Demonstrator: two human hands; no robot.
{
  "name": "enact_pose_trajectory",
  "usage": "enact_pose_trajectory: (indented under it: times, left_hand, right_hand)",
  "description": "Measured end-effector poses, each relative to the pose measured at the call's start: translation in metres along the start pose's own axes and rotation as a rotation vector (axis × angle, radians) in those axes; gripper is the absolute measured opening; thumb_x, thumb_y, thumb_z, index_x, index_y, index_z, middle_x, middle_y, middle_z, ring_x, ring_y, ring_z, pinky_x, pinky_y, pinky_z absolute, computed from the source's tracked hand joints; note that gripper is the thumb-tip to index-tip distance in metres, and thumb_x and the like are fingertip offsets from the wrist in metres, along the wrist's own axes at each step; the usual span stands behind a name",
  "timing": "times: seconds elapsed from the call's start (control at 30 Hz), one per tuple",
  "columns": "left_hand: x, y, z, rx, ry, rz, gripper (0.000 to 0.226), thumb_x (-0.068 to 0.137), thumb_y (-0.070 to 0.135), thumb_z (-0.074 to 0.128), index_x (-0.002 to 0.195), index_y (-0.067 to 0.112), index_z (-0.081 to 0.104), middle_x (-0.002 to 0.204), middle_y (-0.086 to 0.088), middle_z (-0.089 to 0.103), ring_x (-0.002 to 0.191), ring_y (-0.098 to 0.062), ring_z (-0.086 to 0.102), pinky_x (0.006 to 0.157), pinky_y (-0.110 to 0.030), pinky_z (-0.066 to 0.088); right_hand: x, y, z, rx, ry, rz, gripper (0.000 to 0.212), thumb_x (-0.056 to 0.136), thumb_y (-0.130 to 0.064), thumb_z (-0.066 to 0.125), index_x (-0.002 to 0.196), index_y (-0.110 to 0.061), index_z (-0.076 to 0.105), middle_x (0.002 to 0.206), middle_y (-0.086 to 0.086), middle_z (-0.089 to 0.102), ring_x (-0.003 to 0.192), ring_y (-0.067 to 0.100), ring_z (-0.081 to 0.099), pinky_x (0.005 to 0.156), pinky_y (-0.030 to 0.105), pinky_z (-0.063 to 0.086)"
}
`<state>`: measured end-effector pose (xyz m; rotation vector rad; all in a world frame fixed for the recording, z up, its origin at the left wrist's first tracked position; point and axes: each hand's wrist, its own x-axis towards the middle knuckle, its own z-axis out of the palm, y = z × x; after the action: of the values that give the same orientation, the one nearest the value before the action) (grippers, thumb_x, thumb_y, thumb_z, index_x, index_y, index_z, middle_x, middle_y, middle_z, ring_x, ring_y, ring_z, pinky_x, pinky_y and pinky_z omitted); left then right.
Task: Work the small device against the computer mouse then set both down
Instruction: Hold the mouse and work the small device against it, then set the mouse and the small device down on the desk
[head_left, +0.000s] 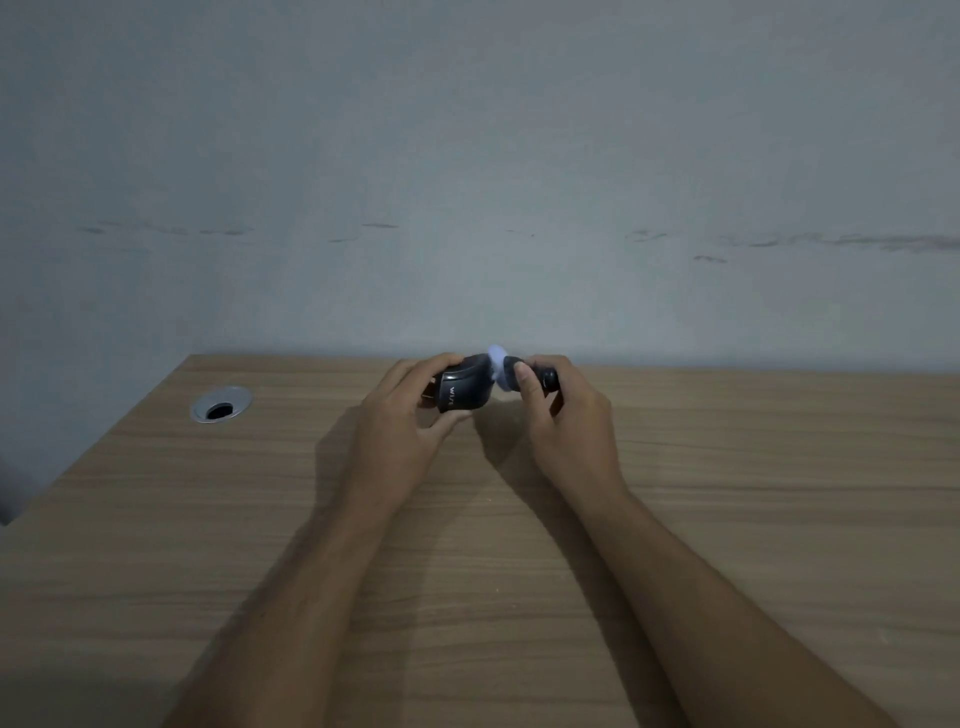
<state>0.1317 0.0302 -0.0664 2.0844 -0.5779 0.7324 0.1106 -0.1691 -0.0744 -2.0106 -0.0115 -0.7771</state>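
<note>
Head view: both things held above the table (727, 467), near its far edge.
Left hand (400, 415): clasps the computer mouse (462, 389); hard, glossy, likely light, best pinched by its sides.
Right hand (566, 415): grips the small device (519, 376), pale tip touching the mouse; probably light.

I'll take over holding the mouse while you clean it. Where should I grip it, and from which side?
Probably by its long flanks, coming from the left, as the left hand does now. The computer mouse is lifted off the table, its right end against the small device's pale head in the right hand, so that end is taken.
</note>
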Motion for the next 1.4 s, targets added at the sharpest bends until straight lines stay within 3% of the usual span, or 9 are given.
enact_pose_trajectory:
  times: [0.2, 0.33, 0.6, 0.87, 1.03, 1.13, 1.23, 1.3, 1.4]
  left_hand:
    - [-0.002, 0.004, 0.007, 0.026, -0.045, -0.126, 0.064, 0.076, 0.006, 0.095, 0.135, 0.016, 0.074, 0.130, -0.004, 0.076, 0.111, -0.021, 0.074, 0.100, -0.040, 0.062]
    - [0.000, 0.002, 0.010, 0.082, -0.087, -0.246, 0.035, 0.079, -0.011, 0.082, 0.109, 0.006, 0.084, 0.133, -0.012, 0.075, 0.124, -0.031, 0.070, 0.110, -0.052, 0.056]
    - [-0.005, 0.002, 0.005, -0.114, -0.004, -0.257, 0.064, 0.077, 0.024, 0.100, 0.136, 0.028, 0.074, 0.126, 0.008, 0.078, 0.107, -0.010, 0.077, 0.095, -0.028, 0.064]
    - [-0.007, 0.010, 0.008, -0.118, -0.002, -0.466, 0.053, 0.075, 0.036, 0.100, 0.121, 0.030, 0.076, 0.108, 0.016, 0.081, 0.101, -0.003, 0.077, 0.090, -0.037, 0.065]
    - [-0.006, 0.008, 0.010, -0.025, 0.002, -0.560, 0.041, 0.079, 0.042, 0.096, 0.108, 0.027, 0.070, 0.090, 0.028, 0.065, 0.085, 0.016, 0.064, 0.066, -0.005, 0.045]
    - [-0.007, 0.004, 0.014, 0.036, -0.014, -0.562, 0.042, 0.080, 0.052, 0.091, 0.104, 0.025, 0.069, 0.092, 0.023, 0.062, 0.110, -0.016, 0.071, 0.082, -0.026, 0.054]
    - [-0.006, 0.008, 0.015, 0.143, -0.103, -0.565, 0.050, 0.082, 0.061, 0.085, 0.108, 0.021, 0.071, 0.088, 0.028, 0.053, 0.145, -0.032, 0.049, 0.111, -0.050, 0.049]
    - [-0.006, 0.006, 0.017, 0.185, -0.131, -0.553, 0.059, 0.080, 0.073, 0.078, 0.109, 0.022, 0.072, 0.088, 0.027, 0.056, 0.148, -0.030, 0.045, 0.114, -0.054, 0.048]
    - [-0.004, 0.005, 0.018, 0.226, -0.099, -0.571, 0.075, 0.079, 0.094, 0.058, 0.101, 0.024, 0.069, 0.106, 0.010, 0.067, 0.128, -0.020, 0.054, 0.098, -0.041, 0.052]
  right_hand:
    - [-0.006, -0.014, -0.001, 0.061, -0.071, -0.161, 0.020, 0.112, -0.033, 0.067, 0.106, -0.019, 0.079, 0.094, -0.010, 0.078, 0.086, 0.006, 0.072, 0.077, 0.022, 0.052]
    - [-0.015, -0.027, 0.009, 0.077, -0.213, -0.278, 0.023, 0.113, -0.030, 0.065, 0.099, -0.015, 0.075, 0.088, -0.007, 0.073, 0.078, 0.011, 0.069, 0.071, 0.026, 0.052]
    - [0.001, -0.003, -0.002, -0.036, -0.001, 0.005, 0.023, 0.112, -0.038, 0.065, 0.091, -0.028, 0.067, 0.069, -0.014, 0.065, 0.066, -0.008, 0.062, 0.061, 0.009, 0.038]
    - [0.007, 0.018, -0.005, -0.162, -0.095, 0.034, 0.026, 0.110, -0.037, 0.068, 0.132, -0.032, 0.081, 0.103, 0.001, 0.071, 0.087, 0.014, 0.065, 0.075, 0.019, 0.044]
    - [0.003, 0.017, -0.011, -0.314, -0.225, -0.002, 0.035, 0.106, -0.035, 0.067, 0.139, -0.038, 0.077, 0.110, 0.001, 0.056, 0.099, 0.022, 0.066, 0.086, 0.038, 0.059]
    - [-0.001, 0.019, -0.007, -0.426, -0.260, -0.063, 0.043, 0.102, -0.036, 0.064, 0.144, -0.039, 0.073, 0.113, 0.000, 0.053, 0.105, 0.025, 0.066, 0.083, 0.040, 0.060]
    - [-0.005, 0.020, -0.004, -0.499, -0.273, -0.097, 0.045, 0.105, -0.050, 0.061, 0.149, -0.046, 0.068, 0.110, -0.001, 0.051, 0.103, 0.023, 0.063, 0.083, 0.039, 0.061]
    - [-0.002, 0.018, -0.006, -0.527, -0.321, -0.073, 0.050, 0.104, -0.056, 0.060, 0.154, -0.051, 0.062, 0.114, -0.003, 0.048, 0.106, 0.020, 0.061, 0.092, 0.041, 0.061]
    - [-0.004, 0.007, -0.006, -0.527, -0.393, -0.011, 0.055, 0.101, -0.066, 0.054, 0.153, -0.052, 0.061, 0.120, -0.004, 0.046, 0.113, 0.022, 0.064, 0.101, 0.046, 0.059]
